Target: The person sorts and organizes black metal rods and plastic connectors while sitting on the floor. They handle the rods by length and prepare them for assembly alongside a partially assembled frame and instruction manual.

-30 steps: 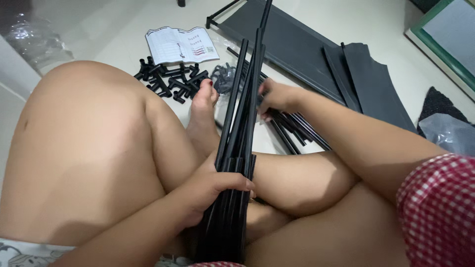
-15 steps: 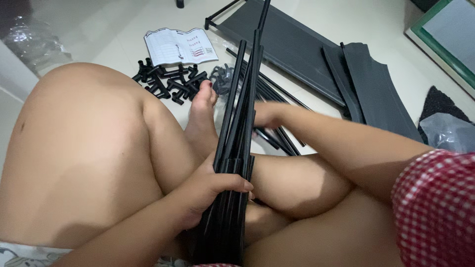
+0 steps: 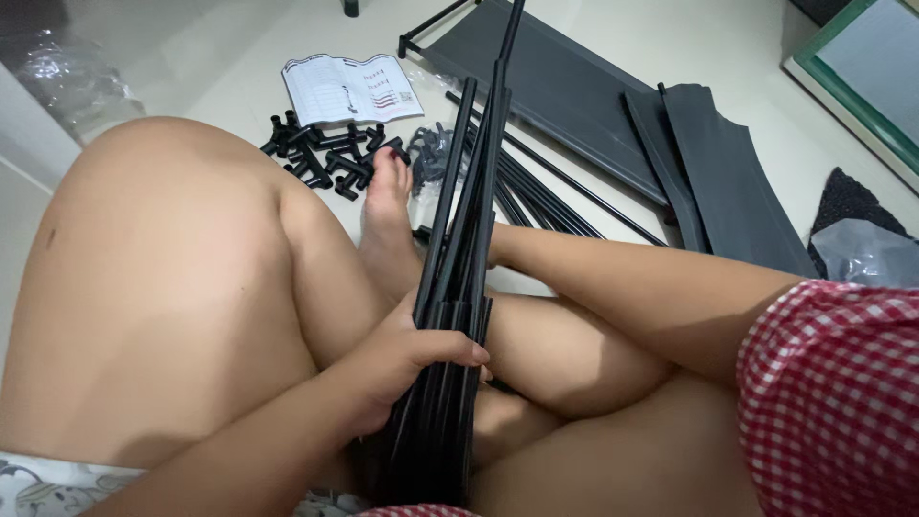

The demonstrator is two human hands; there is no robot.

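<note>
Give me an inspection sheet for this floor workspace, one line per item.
Surface: pale floor, person seated on it.
Job's things: bundle of black rods, upright between the legs; more loose rods on the floor.
Clutter: black connectors, open leaflet, grey fabric panels, plastic wrap.
Grippers: left hand grips the bundle; right hand is mostly hidden behind it.
Cables: nothing seen.
Surroundings: green-framed panel at upper right.
</note>
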